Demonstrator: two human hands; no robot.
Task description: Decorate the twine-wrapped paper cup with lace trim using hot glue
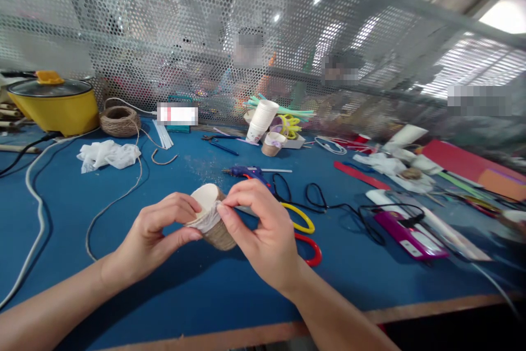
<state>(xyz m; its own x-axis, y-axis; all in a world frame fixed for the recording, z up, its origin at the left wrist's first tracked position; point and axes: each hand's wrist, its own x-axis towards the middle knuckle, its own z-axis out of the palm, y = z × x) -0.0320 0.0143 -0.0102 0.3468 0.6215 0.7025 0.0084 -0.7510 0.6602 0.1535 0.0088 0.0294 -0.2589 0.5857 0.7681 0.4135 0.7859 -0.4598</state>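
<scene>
I hold a small paper cup wrapped in brown twine point(213, 222) on its side above the blue table point(172, 285). My left hand point(158, 236) grips its rim end between thumb and fingers. At the edge of the twine wrap, my right hand point(261, 230) pinches a strip of white lace or cloth on the cup. The cup's pale inside faces up and away from me. A strand of twine point(119, 195) runs from near my left hand back to a ball of twine point(120, 121).
A blue glue gun point(246, 172), scissors with yellow and red handles point(304, 230) and black cables lie just behind my hands. Stacked paper cups point(261, 120), a yellow pot point(55, 104), white cloth point(107, 155), a magenta device point(406, 233) and paper sheets crowd the back and right.
</scene>
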